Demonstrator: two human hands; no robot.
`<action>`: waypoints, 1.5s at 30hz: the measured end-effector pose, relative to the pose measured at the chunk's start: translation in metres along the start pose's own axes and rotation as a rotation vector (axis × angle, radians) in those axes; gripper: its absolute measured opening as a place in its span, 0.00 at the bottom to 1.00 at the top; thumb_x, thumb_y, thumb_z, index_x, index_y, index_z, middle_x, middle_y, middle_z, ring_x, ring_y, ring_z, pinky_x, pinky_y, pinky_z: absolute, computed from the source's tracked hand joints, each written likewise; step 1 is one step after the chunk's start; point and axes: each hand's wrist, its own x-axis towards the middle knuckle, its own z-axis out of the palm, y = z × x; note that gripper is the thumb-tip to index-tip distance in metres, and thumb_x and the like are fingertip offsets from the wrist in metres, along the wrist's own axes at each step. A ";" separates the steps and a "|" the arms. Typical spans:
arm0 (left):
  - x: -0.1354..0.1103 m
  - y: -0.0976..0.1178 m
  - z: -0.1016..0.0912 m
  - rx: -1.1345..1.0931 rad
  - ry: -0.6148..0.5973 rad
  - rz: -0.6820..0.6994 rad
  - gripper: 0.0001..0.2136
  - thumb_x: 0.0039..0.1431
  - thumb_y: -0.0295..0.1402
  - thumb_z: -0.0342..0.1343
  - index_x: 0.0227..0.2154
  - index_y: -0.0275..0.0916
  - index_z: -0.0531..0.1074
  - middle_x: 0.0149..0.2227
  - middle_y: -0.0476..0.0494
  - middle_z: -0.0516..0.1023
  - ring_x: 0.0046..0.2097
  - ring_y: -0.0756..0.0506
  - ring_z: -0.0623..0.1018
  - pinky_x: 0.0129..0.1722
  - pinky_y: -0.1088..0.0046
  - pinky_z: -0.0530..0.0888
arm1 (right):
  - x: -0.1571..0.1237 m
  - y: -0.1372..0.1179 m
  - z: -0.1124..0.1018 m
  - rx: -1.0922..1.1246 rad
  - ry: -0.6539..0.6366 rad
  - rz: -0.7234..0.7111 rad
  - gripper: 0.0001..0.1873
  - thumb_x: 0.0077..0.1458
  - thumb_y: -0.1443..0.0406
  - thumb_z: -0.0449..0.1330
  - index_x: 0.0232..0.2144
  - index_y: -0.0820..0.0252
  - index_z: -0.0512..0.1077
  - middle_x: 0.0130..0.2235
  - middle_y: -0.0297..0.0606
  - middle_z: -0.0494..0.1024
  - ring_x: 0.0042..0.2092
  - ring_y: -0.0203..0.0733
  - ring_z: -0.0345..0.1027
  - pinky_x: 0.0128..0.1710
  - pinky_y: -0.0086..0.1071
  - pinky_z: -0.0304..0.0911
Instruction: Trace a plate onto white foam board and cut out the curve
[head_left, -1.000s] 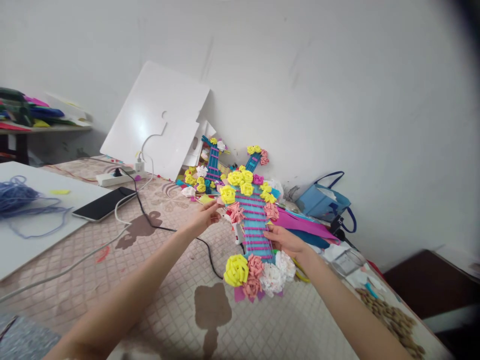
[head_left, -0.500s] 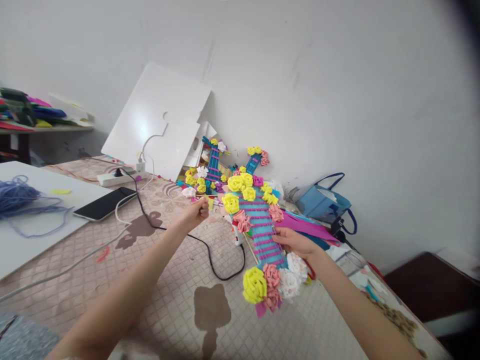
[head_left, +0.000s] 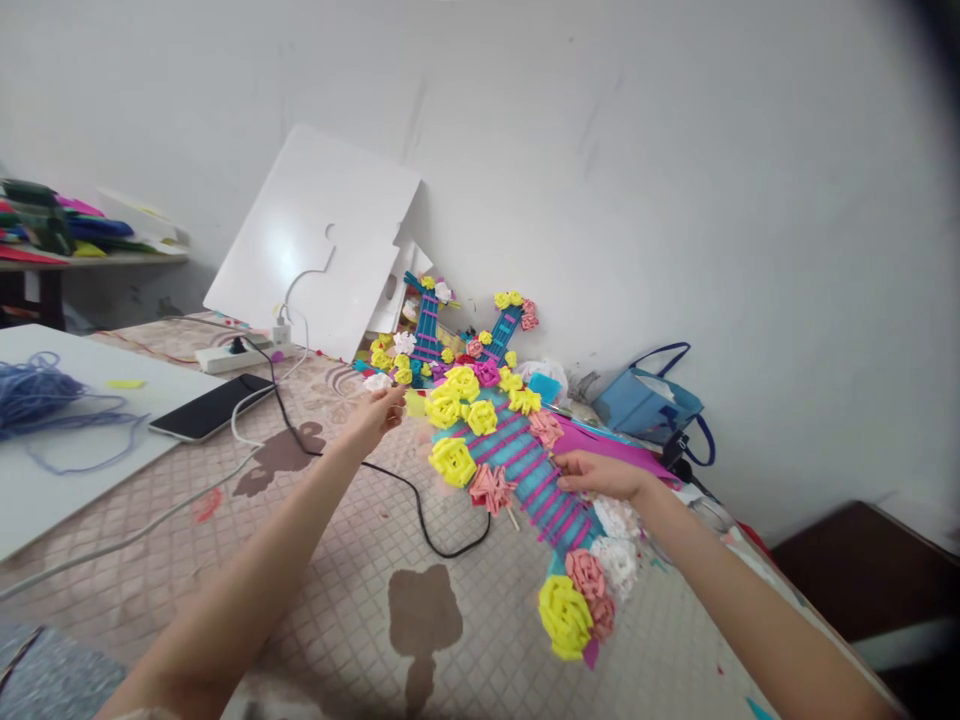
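Note:
My right hand [head_left: 600, 475] grips the right edge of a teal ladder-like craft piece [head_left: 529, 470] with pink rungs and paper flowers in yellow, pink and white at both ends. The piece is lifted above the table and tilted, its lower end toward the bottom right. My left hand [head_left: 379, 410] is stretched forward to the left of the piece's upper end, fingers pinched on a small yellow paper bit [head_left: 415, 404]. Behind it, similar flower-decorated teal pieces [head_left: 427, 325] lean near the wall.
A patterned tablecloth [head_left: 322, 560] covers the table. A black cable [head_left: 420, 510], a phone [head_left: 208, 406], a power strip [head_left: 240, 352], a white board with blue yarn [head_left: 34, 395] lie left. A white panel [head_left: 315, 240] leans on the wall. A blue bag [head_left: 649, 400] sits right.
My right hand has swung the craft piece's lower end to the right and down, tilting it. My left hand let go of its upper end and now pinches a yellow bit.

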 end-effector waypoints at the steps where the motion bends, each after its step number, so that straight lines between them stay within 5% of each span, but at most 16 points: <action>1: -0.002 0.000 0.002 0.037 -0.033 -0.008 0.11 0.61 0.36 0.56 0.42 0.34 0.70 0.38 0.45 0.74 0.34 0.50 0.75 0.32 0.73 0.74 | 0.000 -0.002 0.000 -0.014 -0.014 0.006 0.15 0.52 0.60 0.63 0.39 0.64 0.72 0.31 0.31 0.76 0.29 0.30 0.67 0.30 0.23 0.63; 8: -0.016 0.015 0.008 0.233 -0.357 -0.119 0.19 0.53 0.48 0.59 0.29 0.34 0.72 0.26 0.45 0.74 0.25 0.52 0.72 0.23 0.79 0.67 | 0.003 -0.004 -0.006 -0.107 -0.051 0.039 0.22 0.50 0.57 0.65 0.44 0.65 0.71 0.31 0.32 0.74 0.29 0.31 0.64 0.31 0.25 0.61; 15: -0.023 0.024 0.005 0.351 -0.563 -0.143 0.12 0.49 0.36 0.66 0.21 0.33 0.73 0.19 0.47 0.73 0.20 0.56 0.66 0.18 0.81 0.59 | 0.000 0.004 -0.013 -0.096 -0.040 0.082 0.23 0.50 0.56 0.65 0.45 0.64 0.70 0.36 0.35 0.75 0.31 0.34 0.67 0.32 0.28 0.61; 22: -0.011 0.016 -0.002 0.167 -0.416 -0.107 0.07 0.56 0.32 0.61 0.29 0.32 0.72 0.24 0.51 0.71 0.22 0.56 0.68 0.19 0.83 0.64 | -0.006 0.003 -0.010 -0.090 -0.017 0.093 0.24 0.50 0.57 0.65 0.46 0.63 0.70 0.36 0.36 0.75 0.33 0.36 0.68 0.34 0.29 0.63; 26: 0.001 0.014 -0.007 0.001 -0.274 -0.116 0.11 0.63 0.35 0.53 0.44 0.34 0.69 0.40 0.44 0.74 0.35 0.49 0.76 0.33 0.70 0.75 | -0.010 0.004 -0.010 -0.083 -0.001 0.115 0.23 0.50 0.57 0.65 0.46 0.63 0.70 0.31 0.32 0.72 0.29 0.32 0.65 0.31 0.27 0.62; 30: 0.008 0.019 -0.012 -0.160 -0.146 -0.093 0.15 0.63 0.37 0.53 0.49 0.36 0.67 0.47 0.40 0.72 0.43 0.45 0.75 0.41 0.62 0.75 | -0.011 0.004 -0.009 -0.089 0.006 0.109 0.25 0.48 0.56 0.66 0.46 0.62 0.70 0.36 0.36 0.74 0.33 0.36 0.67 0.35 0.29 0.63; 33: 0.006 0.024 -0.013 -0.258 -0.074 -0.044 0.13 0.63 0.36 0.54 0.46 0.34 0.69 0.43 0.42 0.73 0.40 0.47 0.76 0.37 0.66 0.76 | -0.011 0.004 -0.010 -0.104 -0.003 0.125 0.25 0.48 0.56 0.66 0.46 0.62 0.70 0.36 0.36 0.74 0.33 0.35 0.67 0.33 0.29 0.62; 35: 0.002 0.027 -0.009 -0.300 -0.058 -0.015 0.08 0.64 0.34 0.51 0.34 0.34 0.70 0.39 0.44 0.74 0.37 0.48 0.76 0.36 0.69 0.76 | -0.011 0.004 -0.010 -0.116 -0.011 0.133 0.25 0.48 0.55 0.66 0.46 0.62 0.69 0.35 0.35 0.73 0.32 0.35 0.66 0.32 0.28 0.62; 38: -0.005 0.028 0.002 -0.316 -0.097 0.005 0.15 0.63 0.27 0.45 0.19 0.36 0.61 0.33 0.44 0.74 0.36 0.49 0.77 0.37 0.69 0.76 | -0.012 0.004 -0.010 -0.138 -0.026 0.137 0.22 0.48 0.55 0.65 0.41 0.64 0.70 0.32 0.33 0.72 0.29 0.33 0.64 0.29 0.27 0.60; 41: -0.010 0.027 0.012 -0.269 -0.159 0.016 0.14 0.60 0.26 0.45 0.18 0.38 0.58 0.22 0.51 0.67 0.24 0.54 0.72 0.30 0.77 0.74 | -0.012 0.004 -0.010 -0.170 -0.041 0.144 0.20 0.49 0.54 0.65 0.38 0.64 0.68 0.29 0.31 0.69 0.25 0.30 0.60 0.24 0.25 0.56; 45: -0.015 0.023 0.016 -0.095 -0.248 0.010 0.11 0.57 0.28 0.53 0.20 0.37 0.63 0.17 0.57 0.58 0.15 0.58 0.55 0.14 0.84 0.57 | -0.014 0.003 -0.010 -0.226 -0.052 0.153 0.19 0.49 0.54 0.64 0.34 0.63 0.67 0.26 0.28 0.65 0.24 0.30 0.58 0.22 0.24 0.53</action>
